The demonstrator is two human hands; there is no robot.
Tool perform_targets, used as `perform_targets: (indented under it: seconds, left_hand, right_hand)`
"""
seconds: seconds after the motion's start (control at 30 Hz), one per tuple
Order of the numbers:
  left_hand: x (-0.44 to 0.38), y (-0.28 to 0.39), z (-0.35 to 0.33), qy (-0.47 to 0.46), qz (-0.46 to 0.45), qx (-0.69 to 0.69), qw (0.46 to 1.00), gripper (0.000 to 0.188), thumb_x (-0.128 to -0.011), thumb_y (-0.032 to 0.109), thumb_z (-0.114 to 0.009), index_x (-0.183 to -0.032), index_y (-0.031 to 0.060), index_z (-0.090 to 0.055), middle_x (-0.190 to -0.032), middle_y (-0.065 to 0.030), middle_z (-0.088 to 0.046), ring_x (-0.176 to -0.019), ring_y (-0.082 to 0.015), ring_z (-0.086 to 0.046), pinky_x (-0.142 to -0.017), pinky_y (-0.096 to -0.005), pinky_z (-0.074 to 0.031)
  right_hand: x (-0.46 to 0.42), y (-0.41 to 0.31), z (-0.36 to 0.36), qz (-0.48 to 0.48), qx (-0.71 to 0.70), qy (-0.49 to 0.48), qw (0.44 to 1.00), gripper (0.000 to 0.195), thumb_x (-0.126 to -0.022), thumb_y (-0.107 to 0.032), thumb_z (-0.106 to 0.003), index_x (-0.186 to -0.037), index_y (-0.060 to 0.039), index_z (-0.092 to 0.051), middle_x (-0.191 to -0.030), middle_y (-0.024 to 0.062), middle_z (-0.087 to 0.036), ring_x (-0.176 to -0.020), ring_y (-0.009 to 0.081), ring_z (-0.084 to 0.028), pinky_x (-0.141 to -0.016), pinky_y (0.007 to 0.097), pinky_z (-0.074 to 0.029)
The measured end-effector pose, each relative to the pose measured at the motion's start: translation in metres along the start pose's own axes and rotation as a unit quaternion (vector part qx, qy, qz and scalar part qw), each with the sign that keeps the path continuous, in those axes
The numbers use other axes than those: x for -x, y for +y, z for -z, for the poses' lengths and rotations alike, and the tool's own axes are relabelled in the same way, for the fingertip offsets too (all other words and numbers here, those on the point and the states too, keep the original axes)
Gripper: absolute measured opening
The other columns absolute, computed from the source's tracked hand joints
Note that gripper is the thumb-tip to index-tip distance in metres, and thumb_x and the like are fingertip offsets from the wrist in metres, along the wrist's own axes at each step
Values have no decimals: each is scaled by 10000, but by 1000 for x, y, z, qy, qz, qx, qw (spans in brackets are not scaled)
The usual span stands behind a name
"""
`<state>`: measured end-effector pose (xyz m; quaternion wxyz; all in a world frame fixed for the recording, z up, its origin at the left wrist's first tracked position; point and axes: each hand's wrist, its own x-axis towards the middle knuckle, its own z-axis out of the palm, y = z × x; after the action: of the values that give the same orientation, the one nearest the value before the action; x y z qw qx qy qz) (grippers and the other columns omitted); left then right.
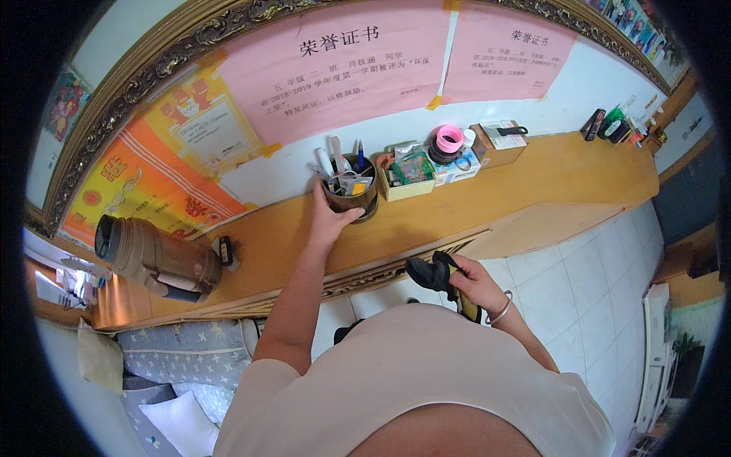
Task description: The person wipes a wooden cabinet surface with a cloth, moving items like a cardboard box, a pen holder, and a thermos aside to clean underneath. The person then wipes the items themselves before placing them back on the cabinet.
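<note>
My left hand (333, 216) grips the side of a dark round pen holder (355, 201) on the wooden shelf, near the wall. Its thumb lies on the front of the holder and its fingers are partly hidden at the left side. Pens, one of them a blue pen (361, 155), and small packets stand in the holder. Over the tiled floor, in front of the shelf, my right hand (477, 281) is closed around a bunched black and yellow cloth-like item (431, 274); what it is exactly cannot be told. A bangle circles the right wrist.
A large brown thermos jug (163, 260) and a small black key fob (226, 250) are on the shelf's left part. Right of the holder stand an open box of packets (408, 185), a pink tape-like ring (449, 139) and a cardboard box (502, 149). Papers are taped to the wall above.
</note>
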<state>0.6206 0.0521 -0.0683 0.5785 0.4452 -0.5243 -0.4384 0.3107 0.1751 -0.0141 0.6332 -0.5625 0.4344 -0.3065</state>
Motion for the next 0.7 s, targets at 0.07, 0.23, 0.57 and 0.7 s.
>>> perform_targets:
  seconds: [0.07, 0.23, 0.57, 0.7]
  left_hand:
    - [-1, -4, 3, -6, -11, -17, 1000, 1084, -572, 139, -886, -1400, -11, -203, -1347, -168, -403, -1250, -260, -413, -1058, -372, -349]
    - [-9, -16, 13, -13, -2, -148, 989, 1049, -552, 223, -895, -1365, -25, -281, -1332, -200, -400, -1244, -314, -406, -1052, -402, -344]
    - [-12, -5, 2, 1, -21, -215, 976, 910, -614, 115, -855, -1337, -15, -319, -1269, -197, -450, -1124, -289, -522, -951, -379, -455]
    - [-11, -16, -6, 20, -25, -115, 993, 836, -656, 32, -809, -1336, -6, -324, -1232, -173, -505, -1074, -255, -568, -916, -350, -482]
  right_hand:
    - [-1, 4, 0, 20, -2, -1, 1000, 202, -906, -65, -501, -1083, -9, -582, -903, -21, -556, -821, 65, -520, -699, 223, -461]
    - [0, 4, 3, -2, -1, -10, 1000, 247, -896, -47, -504, -1129, -1, -572, -926, -17, -560, -857, 72, -517, -742, 229, -456]
    - [-9, 11, 0, 63, 78, -23, 995, 380, -868, -100, -546, -1238, -21, -514, -993, 98, -619, -901, 147, -550, -828, 279, -456]
    - [-10, 16, 1, 78, 83, -37, 993, 368, -881, -104, -532, -1241, -32, -515, -980, 79, -610, -874, 132, -543, -809, 267, -458]
